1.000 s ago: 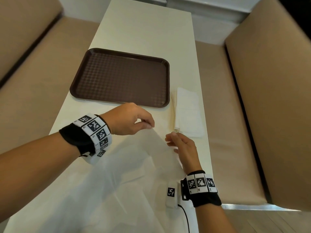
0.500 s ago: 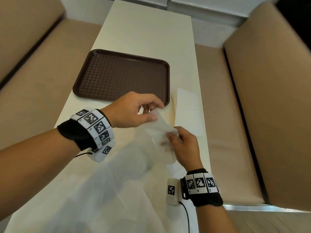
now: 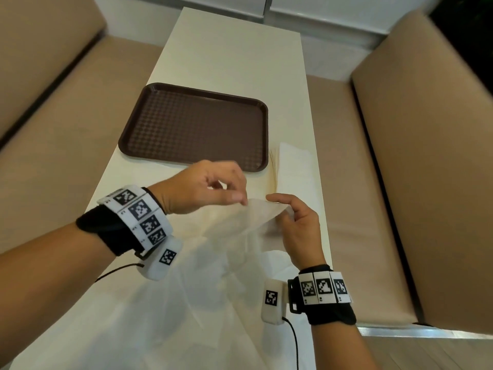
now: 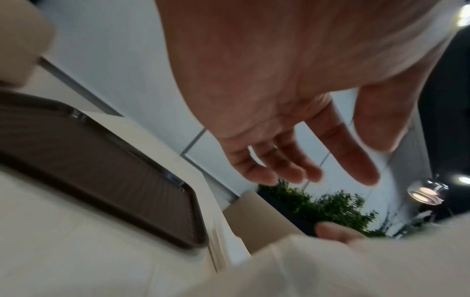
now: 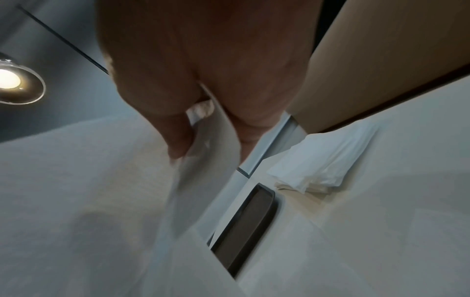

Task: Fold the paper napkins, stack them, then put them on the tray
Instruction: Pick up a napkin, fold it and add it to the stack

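A thin white napkin (image 3: 256, 217) hangs lifted over the near part of the table. My right hand (image 3: 277, 206) pinches its upper corner between thumb and fingers; the right wrist view shows the napkin (image 5: 208, 170) caught in the right hand (image 5: 211, 148). My left hand (image 3: 237, 192) hovers at the sheet's left edge. In the left wrist view the left hand (image 4: 375, 164) has straight fingers with nothing between them. The brown tray (image 3: 202, 90) lies beyond the hands with nothing on it. A stack of folded napkins (image 3: 293, 169) sits right of the tray.
More unfolded white napkin sheets (image 3: 186, 316) cover the near end of the cream table (image 3: 226, 49). Tan bench seats (image 3: 373, 182) run along both long sides of the table. A cable hangs from my right wrist band.
My left hand pinched the napkin half a second ago and has let go. The hands have drawn apart, and the right hand has lifted its corner toward the right.
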`<state>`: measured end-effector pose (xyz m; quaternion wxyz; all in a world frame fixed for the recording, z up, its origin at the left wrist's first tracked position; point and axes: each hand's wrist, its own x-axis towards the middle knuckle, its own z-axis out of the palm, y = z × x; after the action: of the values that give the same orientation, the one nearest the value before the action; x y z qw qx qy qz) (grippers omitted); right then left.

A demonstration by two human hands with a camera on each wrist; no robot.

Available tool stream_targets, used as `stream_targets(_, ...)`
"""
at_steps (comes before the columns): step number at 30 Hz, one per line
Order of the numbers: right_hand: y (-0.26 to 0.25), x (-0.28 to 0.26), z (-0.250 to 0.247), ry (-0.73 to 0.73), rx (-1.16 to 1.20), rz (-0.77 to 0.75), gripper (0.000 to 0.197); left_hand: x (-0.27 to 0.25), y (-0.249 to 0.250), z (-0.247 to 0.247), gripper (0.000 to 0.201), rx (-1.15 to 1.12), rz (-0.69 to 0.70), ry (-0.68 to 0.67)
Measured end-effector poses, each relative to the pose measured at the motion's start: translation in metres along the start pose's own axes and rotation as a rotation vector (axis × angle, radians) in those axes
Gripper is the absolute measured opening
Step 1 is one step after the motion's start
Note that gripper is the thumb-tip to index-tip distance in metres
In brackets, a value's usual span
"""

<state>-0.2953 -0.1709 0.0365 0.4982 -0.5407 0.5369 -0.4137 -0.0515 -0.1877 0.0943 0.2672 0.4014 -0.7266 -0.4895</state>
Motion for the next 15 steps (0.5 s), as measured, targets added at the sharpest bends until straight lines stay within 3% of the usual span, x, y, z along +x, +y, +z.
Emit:
stream_targets(2,-0.005,-0.002,-0.003,-0.056,-0.004,-0.012,0.039,0.005,-0.003,-0.004,0.008,0.041,-0.026,0.004)
stream_targets(5,-0.007,-0.003,-0.004,-0.129,0.006,-0.001,0.040,0.009,-0.007,0.000,0.025,0.088,-0.132,-0.217)
stream_targets(7,-0.007,-0.002,-0.005,-0.144,0.009,0.008,0.042,0.010,-0.008,0.005,0.027,0.041,-0.157,-0.273)
stream_targets(11,-0.009,0.000,-0.012,-0.121,0.097,-0.007,0.045,0.010,-0.008,0.012,0.027,-0.036,-0.176,-0.266)
stream_targets(13,-0.009,0.001,-0.015,-0.063,0.206,0.019,0.034,0.010,-0.008,0.016,0.024,-0.095,-0.166,-0.247)
stream_targets(15,-0.005,0.001,-0.018,-0.029,0.423,0.082,0.012,0.010,-0.007,0.020,0.023,-0.206,-0.170,-0.145)
